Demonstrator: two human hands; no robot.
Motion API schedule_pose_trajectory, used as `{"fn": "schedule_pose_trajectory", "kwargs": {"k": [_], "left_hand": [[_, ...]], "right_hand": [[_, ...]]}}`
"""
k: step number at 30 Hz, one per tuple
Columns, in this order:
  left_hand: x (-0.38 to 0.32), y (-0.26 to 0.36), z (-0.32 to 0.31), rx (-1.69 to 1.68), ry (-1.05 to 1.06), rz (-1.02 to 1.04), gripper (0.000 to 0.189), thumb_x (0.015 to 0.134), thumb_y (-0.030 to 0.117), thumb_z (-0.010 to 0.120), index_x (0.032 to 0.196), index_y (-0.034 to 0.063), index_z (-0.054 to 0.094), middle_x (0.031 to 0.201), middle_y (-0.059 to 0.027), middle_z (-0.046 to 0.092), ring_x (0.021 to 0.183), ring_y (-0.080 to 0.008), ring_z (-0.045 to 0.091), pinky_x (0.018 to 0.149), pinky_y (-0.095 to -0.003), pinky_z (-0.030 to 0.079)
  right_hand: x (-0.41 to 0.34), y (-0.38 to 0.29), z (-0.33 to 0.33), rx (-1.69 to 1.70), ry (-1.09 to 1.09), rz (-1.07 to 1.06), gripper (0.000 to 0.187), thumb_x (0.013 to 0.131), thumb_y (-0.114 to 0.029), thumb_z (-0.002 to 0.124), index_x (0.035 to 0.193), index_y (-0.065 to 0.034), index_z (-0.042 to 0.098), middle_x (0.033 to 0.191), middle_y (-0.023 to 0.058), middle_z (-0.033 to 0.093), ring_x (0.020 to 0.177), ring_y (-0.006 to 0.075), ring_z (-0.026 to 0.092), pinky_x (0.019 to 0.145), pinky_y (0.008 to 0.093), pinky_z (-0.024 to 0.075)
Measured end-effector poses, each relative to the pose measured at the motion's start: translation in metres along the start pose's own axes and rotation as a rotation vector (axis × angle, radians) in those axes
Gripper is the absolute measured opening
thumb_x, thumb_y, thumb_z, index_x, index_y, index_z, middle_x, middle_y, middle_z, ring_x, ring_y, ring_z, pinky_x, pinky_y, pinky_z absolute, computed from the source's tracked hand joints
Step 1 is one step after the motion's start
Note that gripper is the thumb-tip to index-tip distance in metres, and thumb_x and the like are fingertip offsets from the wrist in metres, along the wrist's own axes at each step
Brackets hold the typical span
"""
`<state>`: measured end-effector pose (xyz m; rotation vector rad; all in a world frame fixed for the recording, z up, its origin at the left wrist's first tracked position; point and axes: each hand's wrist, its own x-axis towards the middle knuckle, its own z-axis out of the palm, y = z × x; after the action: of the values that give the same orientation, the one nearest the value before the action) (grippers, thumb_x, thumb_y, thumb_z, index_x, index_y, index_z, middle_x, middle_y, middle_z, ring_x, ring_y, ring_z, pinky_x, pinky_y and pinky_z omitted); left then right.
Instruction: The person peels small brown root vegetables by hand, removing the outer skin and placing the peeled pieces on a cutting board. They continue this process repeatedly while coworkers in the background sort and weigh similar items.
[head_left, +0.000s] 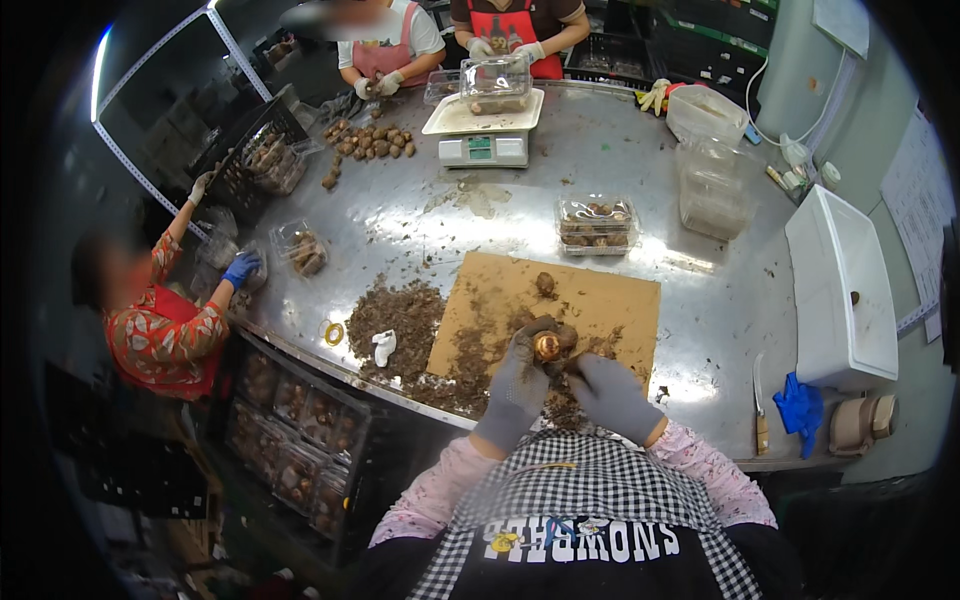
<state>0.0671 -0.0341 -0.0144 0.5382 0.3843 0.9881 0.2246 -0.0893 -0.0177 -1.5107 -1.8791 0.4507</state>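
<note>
My left hand (519, 382), in a grey knit glove, grips a small brown root tuber, perhaps taro (547, 346), whose pale cut end faces up. Close beside it, my right hand (616, 397) in a matching glove has its fingers curled near the tuber's lower side. Whether those fingers hold anything is hidden. Both hands are over a brown board (487, 300) strewn with dark peel scraps. Another tuber (545, 284) lies on the board beyond my hands, and more sit right behind the held one.
Left of the board spreads a peel heap (394, 319). A clear box of tubers (596, 225) stands beyond it. A knife (760, 412) and blue glove (799, 412) lie right, by a white foam box (844, 292). Co-workers stand around the metal table (360, 240), two behind a scale (484, 148).
</note>
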Motion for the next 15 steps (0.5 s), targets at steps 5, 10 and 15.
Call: {"fn": "schedule_pose_trajectory", "kwargs": {"k": [5,10,15], "left_hand": [[-0.002,-0.024,-0.014,0.032,0.002,-0.008,0.037,0.106,0.021,0.037,0.137,0.0017,0.042,0.127,-0.0132,0.056,0.117,-0.0229,0.055,0.103,-0.0365,0.043],[-0.005,-0.012,-0.01,-0.031,-0.027,-0.017,0.036,0.106,0.024,0.039,0.132,0.0024,0.049,0.128,-0.0132,0.056,0.115,-0.0247,0.056,0.102,-0.0366,0.044],[0.001,-0.015,-0.043,-0.353,-0.003,-0.163,0.039,0.105,0.025,0.041,0.136,0.0038,0.048,0.132,-0.0134,0.054,0.115,-0.0267,0.056,0.102,-0.0397,0.046]], "right_hand": [[0.016,-0.02,-0.018,-0.028,-0.081,0.178,0.034,0.091,-0.034,0.063,0.081,-0.0027,0.056,0.063,0.0152,0.058,0.058,0.0331,0.06,0.056,0.0416,0.0474],[0.01,-0.004,-0.011,0.167,-0.063,0.181,0.031,0.092,-0.032,0.061,0.079,-0.0039,0.059,0.066,0.0163,0.061,0.06,0.0323,0.061,0.055,0.0416,0.0475],[0.004,0.002,-0.013,0.01,-0.006,0.229,0.032,0.092,-0.034,0.061,0.086,-0.0032,0.061,0.07,0.0163,0.062,0.065,0.0322,0.062,0.06,0.0399,0.0489]]}}
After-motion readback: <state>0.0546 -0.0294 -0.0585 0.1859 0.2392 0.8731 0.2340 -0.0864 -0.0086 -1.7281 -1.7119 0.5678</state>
